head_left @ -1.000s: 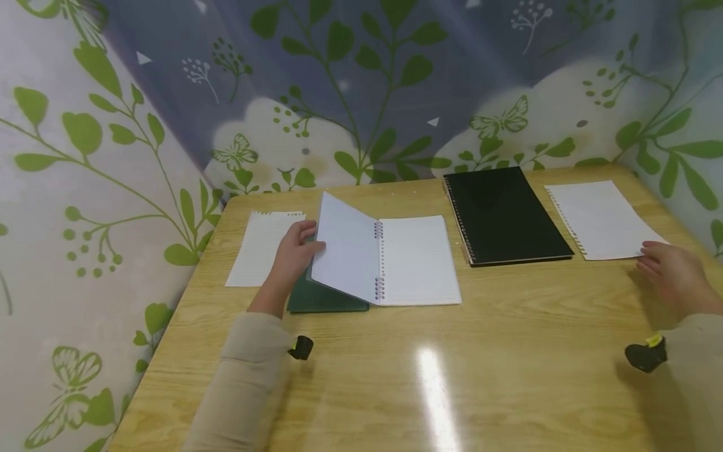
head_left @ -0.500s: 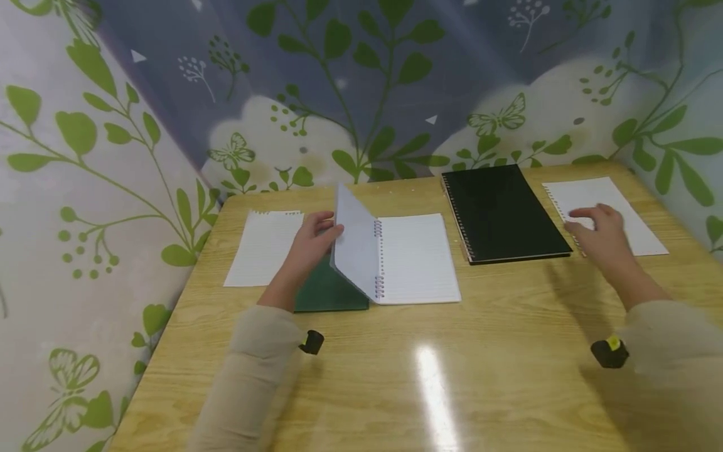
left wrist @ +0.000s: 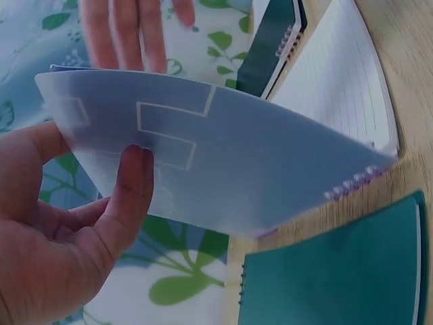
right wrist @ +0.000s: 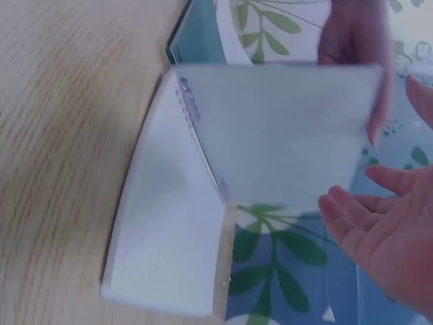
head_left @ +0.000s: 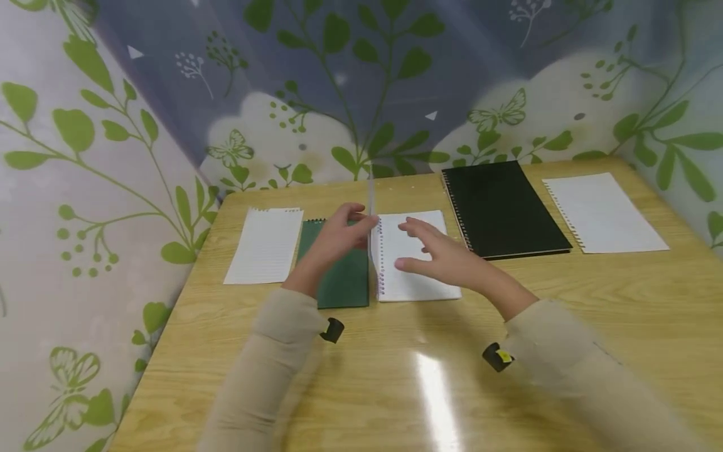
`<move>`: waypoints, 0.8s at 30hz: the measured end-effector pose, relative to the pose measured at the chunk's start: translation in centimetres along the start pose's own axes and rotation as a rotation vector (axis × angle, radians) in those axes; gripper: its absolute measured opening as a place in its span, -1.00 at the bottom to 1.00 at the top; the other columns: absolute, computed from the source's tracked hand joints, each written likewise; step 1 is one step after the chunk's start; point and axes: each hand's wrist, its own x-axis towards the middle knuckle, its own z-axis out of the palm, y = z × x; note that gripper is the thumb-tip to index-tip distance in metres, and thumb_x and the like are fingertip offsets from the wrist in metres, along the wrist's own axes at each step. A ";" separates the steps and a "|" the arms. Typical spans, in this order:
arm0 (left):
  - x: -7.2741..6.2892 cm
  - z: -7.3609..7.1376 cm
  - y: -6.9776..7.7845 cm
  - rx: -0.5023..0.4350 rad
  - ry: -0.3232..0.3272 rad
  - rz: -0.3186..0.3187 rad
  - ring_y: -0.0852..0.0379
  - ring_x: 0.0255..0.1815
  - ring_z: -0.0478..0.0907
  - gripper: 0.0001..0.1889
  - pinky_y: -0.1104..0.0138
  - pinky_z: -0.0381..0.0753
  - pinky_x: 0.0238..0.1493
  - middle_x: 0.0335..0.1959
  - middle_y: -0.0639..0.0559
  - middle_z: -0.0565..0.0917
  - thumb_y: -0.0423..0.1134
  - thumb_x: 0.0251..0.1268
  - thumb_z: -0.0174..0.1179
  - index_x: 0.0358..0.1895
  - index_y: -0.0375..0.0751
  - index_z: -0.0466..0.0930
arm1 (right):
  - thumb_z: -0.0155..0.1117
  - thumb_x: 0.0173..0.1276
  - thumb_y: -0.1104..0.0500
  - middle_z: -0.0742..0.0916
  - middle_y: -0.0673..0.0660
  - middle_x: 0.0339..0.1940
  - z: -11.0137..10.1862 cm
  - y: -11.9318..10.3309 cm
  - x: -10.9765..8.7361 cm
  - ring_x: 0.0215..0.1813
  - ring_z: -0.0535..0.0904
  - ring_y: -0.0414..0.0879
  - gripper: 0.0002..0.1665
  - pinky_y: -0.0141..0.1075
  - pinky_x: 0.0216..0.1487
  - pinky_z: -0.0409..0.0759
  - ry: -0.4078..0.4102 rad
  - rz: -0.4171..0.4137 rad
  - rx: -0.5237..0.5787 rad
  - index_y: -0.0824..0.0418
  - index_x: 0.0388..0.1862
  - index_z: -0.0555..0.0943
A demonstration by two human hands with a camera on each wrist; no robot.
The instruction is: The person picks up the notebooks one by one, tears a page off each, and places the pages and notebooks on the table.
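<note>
A spiral notebook lies open, its lined page (head_left: 415, 285) facing up and its bluish-grey front cover (left wrist: 230, 149) raised upright on the coil. My left hand (head_left: 333, 238) holds that cover near its free edge, thumb on one side and fingers on the other in the left wrist view. My right hand (head_left: 452, 257) hovers over the lined page, fingers spread and nothing in its grasp. In the right wrist view, the right fingertips (right wrist: 331, 200) come close to the cover's edge. Partly beneath my left forearm lies a closed green notebook (head_left: 344, 282).
On the left of the wooden table (head_left: 395, 389) is a loose lined sheet (head_left: 264, 245) with torn holes. A large black spiral notebook (head_left: 503, 210) lies to the right, beside another loose white sheet (head_left: 607, 213). A patterned wall (head_left: 316, 138) borders the back edge.
My left hand has swung the cover rightward from a low slant to upright, uncovering more of the green notebook. My right hand has come from the far-right sheet to above the open page.
</note>
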 end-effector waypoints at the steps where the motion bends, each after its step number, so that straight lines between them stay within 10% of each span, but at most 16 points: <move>1: 0.1 0.1 0.1 0.022 -0.009 -0.002 -0.05 -0.07 0.62 -0.32 0.17 0.57 0.01 0.24 -0.11 0.36 0.07 0.28 0.07 0.36 -0.17 0.11 | 0.11 0.26 -0.25 0.08 0.15 0.50 0.5 -0.2 0.4 0.46 0.11 0.09 -0.02 0.08 0.30 0.28 -0.008 -0.002 0.028 0.18 0.47 -0.02; 8: 0.8 1.2 0.4 0.059 -0.127 -0.011 0.05 -0.18 0.66 -0.34 0.20 0.59 -0.02 0.18 -0.12 0.43 0.16 0.30 -0.02 0.32 -0.18 0.16 | 0.11 0.23 -0.28 0.08 0.15 0.50 2.6 -0.6 1.7 0.42 0.20 0.07 0.13 0.04 0.28 0.33 0.042 -0.032 0.090 0.11 0.49 -0.29; 15: 1.2 2.4 -0.2 0.113 -0.108 0.054 0.03 -0.14 0.63 -0.54 0.18 0.62 -0.09 0.10 -0.06 0.50 0.06 0.46 -0.28 0.22 -0.13 0.28 | 0.00 0.41 0.08 0.26 0.26 0.43 2.7 -0.1 1.4 0.33 0.34 0.15 -0.15 0.00 0.19 0.44 0.186 -0.017 0.074 0.25 0.48 -0.19; 24: 2.8 4.1 -3.9 0.555 -0.116 0.227 -0.09 0.34 0.26 -0.50 0.08 0.29 0.30 0.32 -0.15 0.34 -0.08 0.41 -0.08 0.37 -0.06 0.21 | -0.13 0.26 0.32 0.35 0.34 0.36 2.6 2.1 0.1 0.20 0.48 0.20 -0.23 0.00 0.07 0.52 0.311 0.082 0.188 0.25 0.46 -0.04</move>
